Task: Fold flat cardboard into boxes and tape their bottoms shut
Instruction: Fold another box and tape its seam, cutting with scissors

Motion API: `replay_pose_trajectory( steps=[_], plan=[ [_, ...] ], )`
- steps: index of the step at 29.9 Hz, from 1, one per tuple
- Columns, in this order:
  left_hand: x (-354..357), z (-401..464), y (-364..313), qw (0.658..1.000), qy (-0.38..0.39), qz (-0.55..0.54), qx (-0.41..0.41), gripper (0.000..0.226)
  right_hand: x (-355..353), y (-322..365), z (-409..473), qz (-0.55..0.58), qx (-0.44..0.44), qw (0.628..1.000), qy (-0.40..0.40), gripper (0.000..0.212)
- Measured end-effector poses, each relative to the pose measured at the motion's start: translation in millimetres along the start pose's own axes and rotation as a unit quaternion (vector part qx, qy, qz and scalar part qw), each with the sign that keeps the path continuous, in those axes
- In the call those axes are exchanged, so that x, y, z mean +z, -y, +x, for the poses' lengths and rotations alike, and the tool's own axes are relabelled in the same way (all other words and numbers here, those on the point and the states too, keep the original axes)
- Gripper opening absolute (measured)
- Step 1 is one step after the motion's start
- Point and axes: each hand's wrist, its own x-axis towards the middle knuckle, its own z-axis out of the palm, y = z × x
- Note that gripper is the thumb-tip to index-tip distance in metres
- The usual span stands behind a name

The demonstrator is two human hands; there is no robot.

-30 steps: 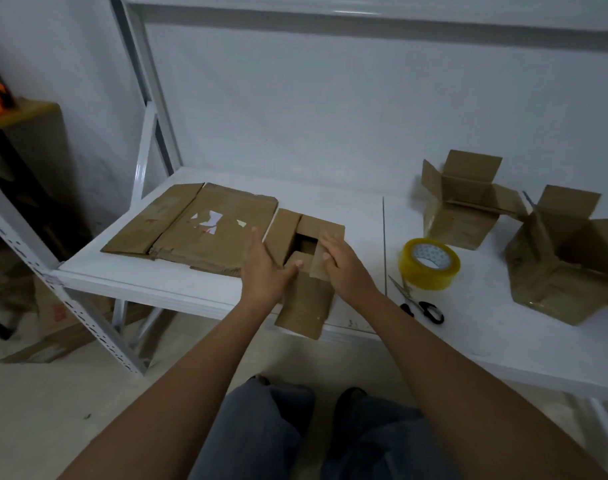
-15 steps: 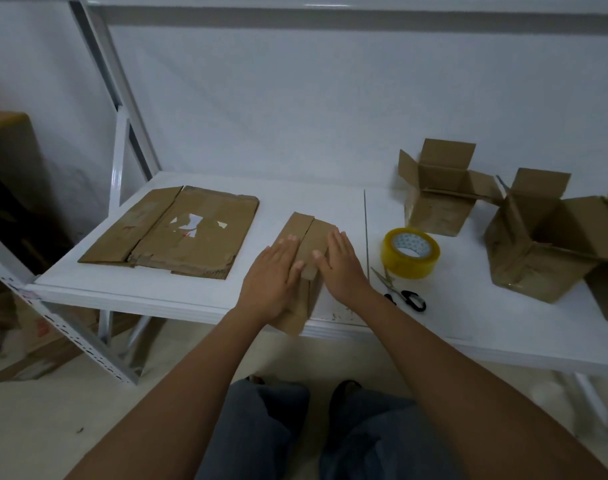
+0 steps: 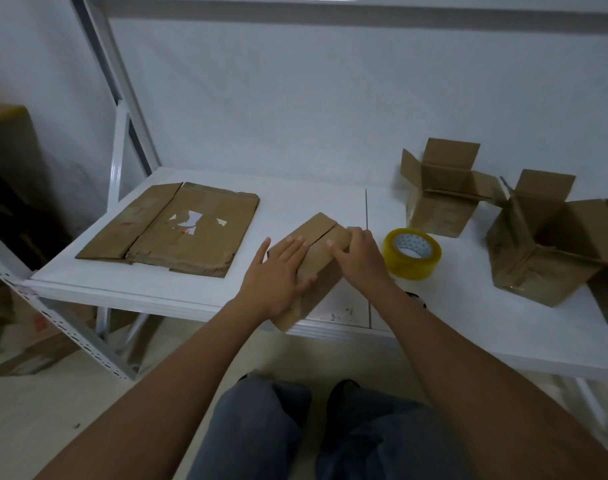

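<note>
Head view: your left hand lies flat, fingers straight and slightly spread, pressing the left flap of the small box at the near edge of the white table. Your right hand rests on the right flap, fingers curled over its far edge. The two flaps meet along a seam between your hands. The tape roll stands just right of your right hand. Flat cardboard lies well left; two open boxes stand far right.
</note>
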Motion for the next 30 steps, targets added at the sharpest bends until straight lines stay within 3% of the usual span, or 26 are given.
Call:
replay_pose_trajectory(
  steps=[3,7,13,19,22,30],
  plan=[
    [-5.9,5.7,-0.3,1.0,0.008,0.002,0.011,0.054,-8.3,-5.1,-14.2,0.011,0.019,0.999,-0.046,0.042],
    [-9.3,14.1,-9.6,1.0,0.009,-0.01,-0.001,0.059,-4.5,-4.8,-37.5,0.02,-0.014,0.996,-0.09,0.026],
    [2.5,21.7,-33.0,0.999,-0.024,-0.02,-0.034,0.06,-5.3,-29.9,-38.8,0.045,-0.062,0.991,-0.106,0.019],
    [13.3,19.6,-38.3,0.997,-0.054,-0.006,-0.057,0.072,-24.8,-88.2,-12.1,-0.19,-0.001,0.981,-0.03,0.058],
    [16.2,22.2,-39.2,0.996,-0.054,-0.003,-0.067,0.06,-31.7,-104.9,-0.2,-0.24,0.043,0.97,0.012,0.062],
    [20.7,24.3,-40.3,0.996,-0.06,-0.013,-0.067,0.065,-45.5,-115.5,13.5,-0.354,-0.005,0.932,0.077,0.086]
  ],
)
